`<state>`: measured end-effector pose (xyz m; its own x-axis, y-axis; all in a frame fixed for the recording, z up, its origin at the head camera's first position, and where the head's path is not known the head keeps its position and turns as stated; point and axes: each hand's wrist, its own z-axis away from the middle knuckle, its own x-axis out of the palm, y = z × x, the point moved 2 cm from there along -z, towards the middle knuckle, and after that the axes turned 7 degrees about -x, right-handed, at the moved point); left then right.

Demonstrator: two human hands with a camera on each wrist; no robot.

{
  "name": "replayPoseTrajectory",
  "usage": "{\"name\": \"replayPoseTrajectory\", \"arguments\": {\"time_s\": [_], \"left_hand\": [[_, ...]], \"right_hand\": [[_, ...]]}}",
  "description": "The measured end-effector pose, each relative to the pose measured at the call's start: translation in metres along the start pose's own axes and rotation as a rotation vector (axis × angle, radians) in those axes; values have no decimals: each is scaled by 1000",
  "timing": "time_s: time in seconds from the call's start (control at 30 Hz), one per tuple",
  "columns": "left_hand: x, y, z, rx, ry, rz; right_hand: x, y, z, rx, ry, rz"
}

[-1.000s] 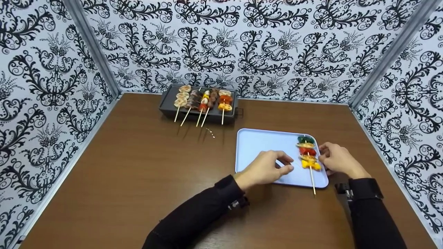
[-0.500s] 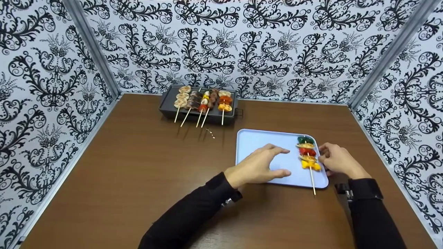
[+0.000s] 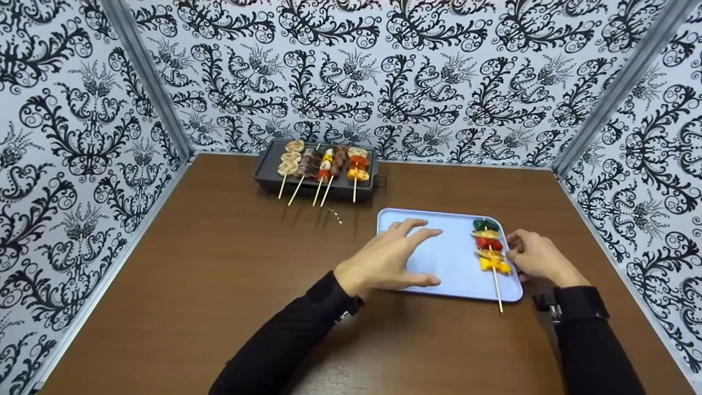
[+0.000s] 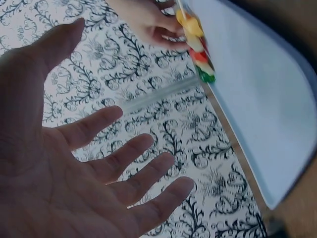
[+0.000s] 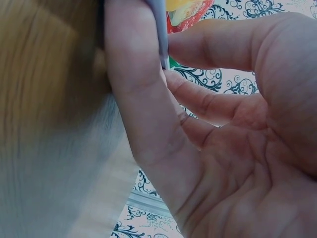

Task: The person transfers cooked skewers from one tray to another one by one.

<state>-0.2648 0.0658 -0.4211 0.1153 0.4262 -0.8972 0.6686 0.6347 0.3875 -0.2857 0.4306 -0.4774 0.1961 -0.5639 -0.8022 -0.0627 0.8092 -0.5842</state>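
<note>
A light-blue tray lies on the table to the right of centre. On its right side rests a vegetable skewer with green, red and yellow pieces, its stick jutting past the front rim. My right hand pinches the tray's right rim; in the right wrist view the thumb and a finger lie on opposite faces of the tray edge. Fingers spread, my left hand hovers over the left part of the tray. Nothing is in that hand in the left wrist view.
A dark grill pan stands at the back of the brown table, bearing several food skewers whose sticks point forward. Small pale marks show in front of it. Patterned walls enclose the back and sides.
My left hand has moved left, away from the skewer on the tray, and its fingers have spread wider. The right hand stays at the tray's right rim.
</note>
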Motion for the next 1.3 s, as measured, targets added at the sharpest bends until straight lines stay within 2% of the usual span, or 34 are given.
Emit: {"name": "replayPoseTrajectory", "arguments": {"time_s": [0.13,0.47,0.63,0.9,1.3], "left_hand": [[-3,-9,2,-12,29,-69],[-22,-32,4,-35,163,-193],[-33,-44,4,-64,203,-201],[-47,-66,9,-160,239,-237],[-65,-115,14,-267,309,-257]], "right_hand": [[2,0,-1,-9,6,-2],[0,-2,-1,-16,13,-4],[-2,-2,-2,-8,6,-11],[2,1,1,7,-3,-46],[1,1,-1,2,2,-37]]}}
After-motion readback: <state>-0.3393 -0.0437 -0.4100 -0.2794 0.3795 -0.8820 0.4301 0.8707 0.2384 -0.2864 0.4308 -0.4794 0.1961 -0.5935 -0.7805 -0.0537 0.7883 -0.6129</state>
